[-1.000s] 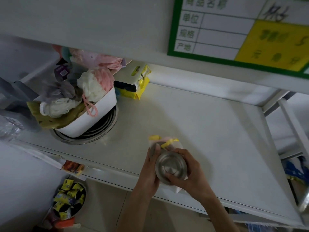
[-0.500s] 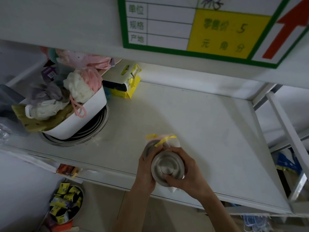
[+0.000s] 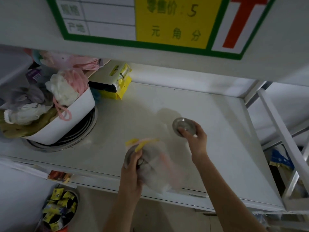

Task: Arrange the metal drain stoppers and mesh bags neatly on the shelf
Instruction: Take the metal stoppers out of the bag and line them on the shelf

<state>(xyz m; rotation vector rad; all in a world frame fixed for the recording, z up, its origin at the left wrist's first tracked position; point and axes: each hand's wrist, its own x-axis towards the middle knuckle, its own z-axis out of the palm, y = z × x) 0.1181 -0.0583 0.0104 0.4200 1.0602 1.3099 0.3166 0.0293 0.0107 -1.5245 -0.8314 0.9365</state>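
Head view: right hand (image 3: 194,136) pinches round shiny metal stopper (image 3: 184,125).

Dim, flat indoor light — soft shadows, motion blur low centre, wide-angle bending at the edges.

1. This is a shop: a green-bordered price label (image 3: 143,22) with printed fields and a handwritten 5 is fixed to the upper shelf edge.
2. White metal shelving (image 3: 217,148) holds goods.
3. At far left, a white tub (image 3: 66,121) is heaped with bath sponges; packaged goods (image 3: 117,81) sit just beside it.
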